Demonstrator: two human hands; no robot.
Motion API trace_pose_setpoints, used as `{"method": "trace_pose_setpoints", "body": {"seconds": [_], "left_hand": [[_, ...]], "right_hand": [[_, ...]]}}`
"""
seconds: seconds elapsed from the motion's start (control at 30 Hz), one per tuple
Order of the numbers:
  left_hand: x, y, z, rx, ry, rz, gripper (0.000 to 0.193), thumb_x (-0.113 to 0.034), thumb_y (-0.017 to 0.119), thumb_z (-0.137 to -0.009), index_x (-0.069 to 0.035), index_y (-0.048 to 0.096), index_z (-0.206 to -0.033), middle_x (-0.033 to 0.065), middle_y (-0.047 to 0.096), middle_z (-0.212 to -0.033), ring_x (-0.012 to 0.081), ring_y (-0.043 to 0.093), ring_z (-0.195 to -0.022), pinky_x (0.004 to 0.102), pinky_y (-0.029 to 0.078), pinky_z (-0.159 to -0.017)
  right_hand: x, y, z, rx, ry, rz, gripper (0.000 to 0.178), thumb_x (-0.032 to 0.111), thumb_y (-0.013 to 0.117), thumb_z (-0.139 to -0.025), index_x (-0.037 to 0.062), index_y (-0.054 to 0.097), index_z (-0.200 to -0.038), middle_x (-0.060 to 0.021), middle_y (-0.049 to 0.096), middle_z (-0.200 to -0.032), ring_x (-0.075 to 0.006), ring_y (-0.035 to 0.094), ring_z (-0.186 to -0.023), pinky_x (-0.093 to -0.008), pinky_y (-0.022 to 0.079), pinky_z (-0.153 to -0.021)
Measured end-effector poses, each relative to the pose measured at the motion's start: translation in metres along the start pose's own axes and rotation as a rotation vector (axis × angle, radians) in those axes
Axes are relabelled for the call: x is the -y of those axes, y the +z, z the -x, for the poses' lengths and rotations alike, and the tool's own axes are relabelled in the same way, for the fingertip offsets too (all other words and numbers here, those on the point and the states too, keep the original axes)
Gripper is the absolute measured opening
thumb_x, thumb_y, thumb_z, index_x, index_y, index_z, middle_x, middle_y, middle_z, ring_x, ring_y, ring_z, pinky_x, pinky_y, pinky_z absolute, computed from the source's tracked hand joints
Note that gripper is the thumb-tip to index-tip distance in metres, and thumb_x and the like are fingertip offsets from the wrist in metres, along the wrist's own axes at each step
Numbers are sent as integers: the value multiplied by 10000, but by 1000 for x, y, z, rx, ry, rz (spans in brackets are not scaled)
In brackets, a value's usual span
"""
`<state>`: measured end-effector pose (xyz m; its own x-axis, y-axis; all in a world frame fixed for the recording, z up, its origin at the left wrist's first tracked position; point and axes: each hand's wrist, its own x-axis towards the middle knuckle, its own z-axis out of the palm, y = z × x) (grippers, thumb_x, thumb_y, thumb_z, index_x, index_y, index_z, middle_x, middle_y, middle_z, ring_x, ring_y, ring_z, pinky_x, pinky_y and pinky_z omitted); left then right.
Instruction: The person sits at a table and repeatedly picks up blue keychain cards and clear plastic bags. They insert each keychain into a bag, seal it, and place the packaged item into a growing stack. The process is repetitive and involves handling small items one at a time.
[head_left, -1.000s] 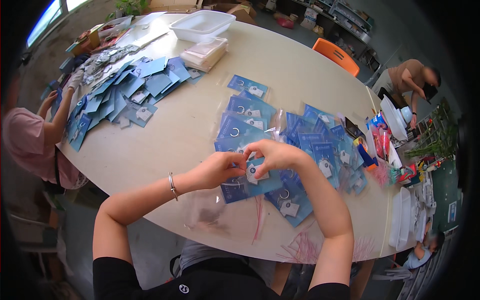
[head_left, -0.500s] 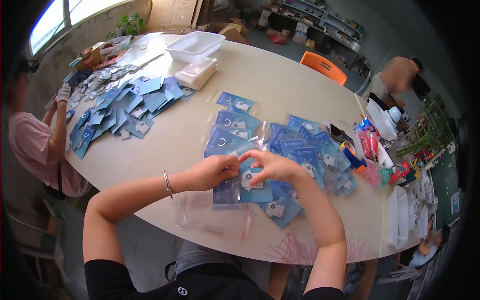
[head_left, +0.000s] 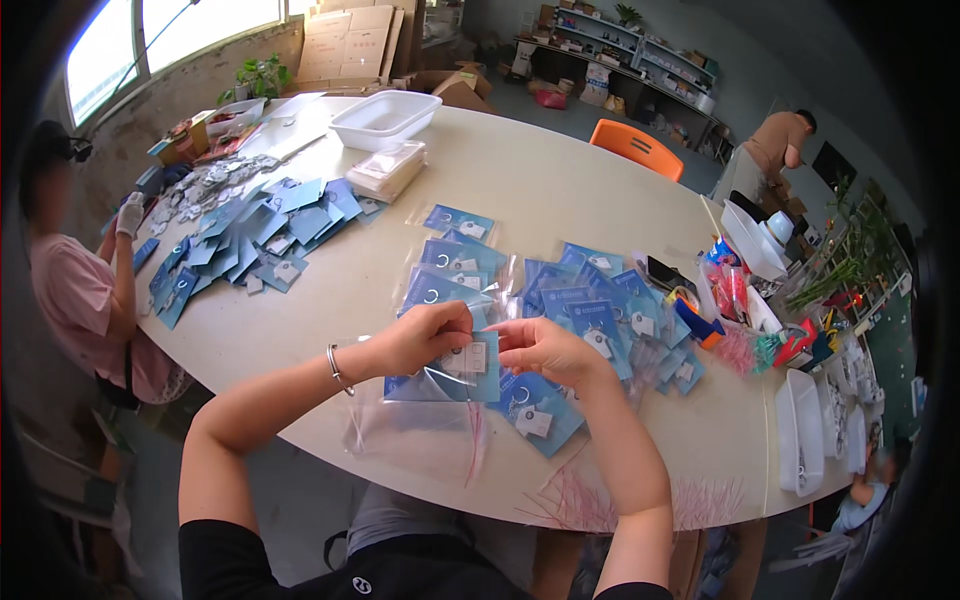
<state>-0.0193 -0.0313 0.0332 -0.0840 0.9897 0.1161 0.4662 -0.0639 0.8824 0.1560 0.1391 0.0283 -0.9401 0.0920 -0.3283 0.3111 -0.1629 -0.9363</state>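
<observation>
A blue card with a whitish square tag on it is between my two hands, low over the near part of the table. My left hand, a metal bangle at its wrist, is closed in a pinch at the card's upper edge. At the card's right edge the thumb and fingers of my right hand are closed on it. Under the card lie another blue card and clear plastic bags. Bagged blue cards with key rings overlap in a column beyond my hands, and more bagged cards are heaped to the right.
Loose blue cards and grey tags are piled far left, beside a gloved co-worker. A stack of clear bags and a white tub stand at the back. Pink ties lie at the near edge. White trays stand right.
My right thumb and forefinger, spread apart over the card before, have come together at its right edge. The view has shifted slightly. The person at the far right has changed posture.
</observation>
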Motion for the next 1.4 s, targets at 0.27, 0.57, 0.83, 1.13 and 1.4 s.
{"method": "trace_pose_setpoints", "body": {"seconds": [0.27, 0.57, 0.83, 1.13, 1.4], "left_hand": [[-10, 22, -15, -32, 162, -90, 53, -41, 603, -903, -24, 557, -923, 61, 564, -819, 157, 552, -739, 295, 474, -697], [51, 16, -70, -187, 357, -598, 181, -75, 649, -862, -64, 607, -1038, 111, 573, -1028, 311, 554, -1011, 413, 441, -885], [28, 9, 63, -476, 190, -113, 357, -102, 686, -872, -38, 534, -1188, 84, 607, -1053, 189, 607, -922, 317, 487, -821], [65, 50, 291, 13, -880, 675, 506, -463, 573, -952, 31, 655, -1018, 110, 694, -947, 164, 661, -876, 303, 548, -751], [57, 57, 239, -310, -881, 941, 345, -207, 730, -872, 91, 649, -1028, 126, 683, -968, 182, 670, -835, 312, 553, -735]], "right_hand": [[-28, 16, -13, -63, -74, -129, 173, 80, 674, -858, 33, 648, -1023, -20, 646, -850, -97, 614, -764, -245, 500, -675], [-39, 38, -36, -790, -316, 633, 252, 119, 720, -804, 13, 643, -1019, -111, 660, -900, -263, 646, -835, -377, 506, -729], [-118, 122, 10, -253, -487, 1399, 926, 619, 664, -768, 77, 356, -1452, -295, 249, -1491, -490, 244, -1375, -591, 238, -1093], [-139, 177, 19, -147, -534, 1495, 740, 350, 697, -821, 117, 375, -1445, -257, 283, -1499, -485, 289, -1354, -607, 286, -1046], [-145, 180, 31, -183, -746, 1519, 430, 146, 519, -878, 70, 533, -1301, -134, 521, -1364, -336, 484, -1260, -481, 396, -995]]}}
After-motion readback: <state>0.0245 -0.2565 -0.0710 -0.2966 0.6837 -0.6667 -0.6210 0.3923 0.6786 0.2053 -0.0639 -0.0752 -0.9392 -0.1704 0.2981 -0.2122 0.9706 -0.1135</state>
